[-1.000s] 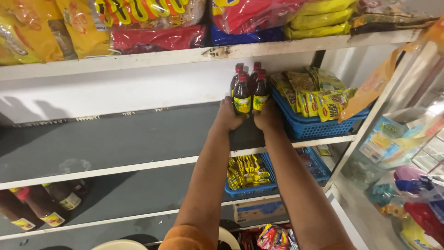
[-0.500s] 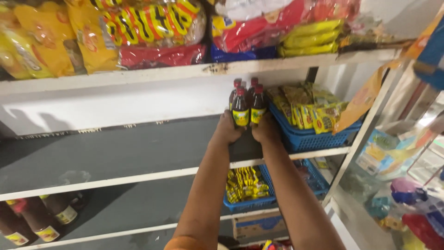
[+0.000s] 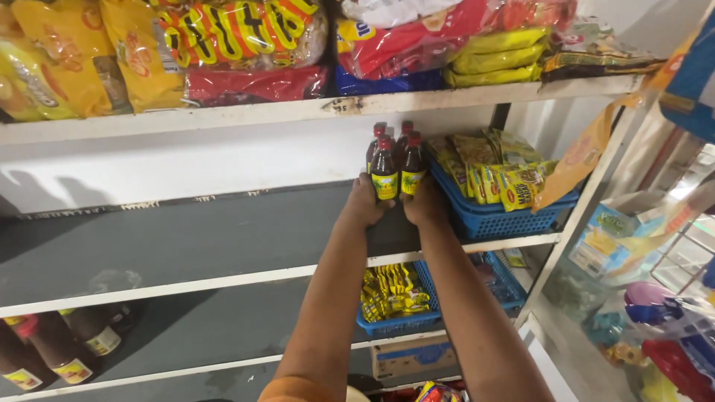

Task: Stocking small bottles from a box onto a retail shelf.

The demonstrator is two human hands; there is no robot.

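Observation:
Several small dark sauce bottles (image 3: 395, 160) with red caps and yellow-green labels stand in a tight cluster on the grey middle shelf (image 3: 186, 238). My left hand (image 3: 365, 205) wraps the front left bottle. My right hand (image 3: 426, 202) holds the front right bottle, next to a blue basket (image 3: 499, 216). Both arms reach up from below, and the fingers are partly hidden behind the bottles.
The blue basket holds yellow sachet packs (image 3: 495, 171). Snack bags (image 3: 223, 45) fill the top shelf. A lower blue basket (image 3: 402, 316) with yellow packets and larger dark bottles (image 3: 59, 350) sit on the shelf beneath. Hanging goods (image 3: 655, 327) crowd the right side.
Both hands stay on the bottle cluster; the view has shifted slightly, with the bottles pushed a little deeper onto the shelf beside the blue basket.

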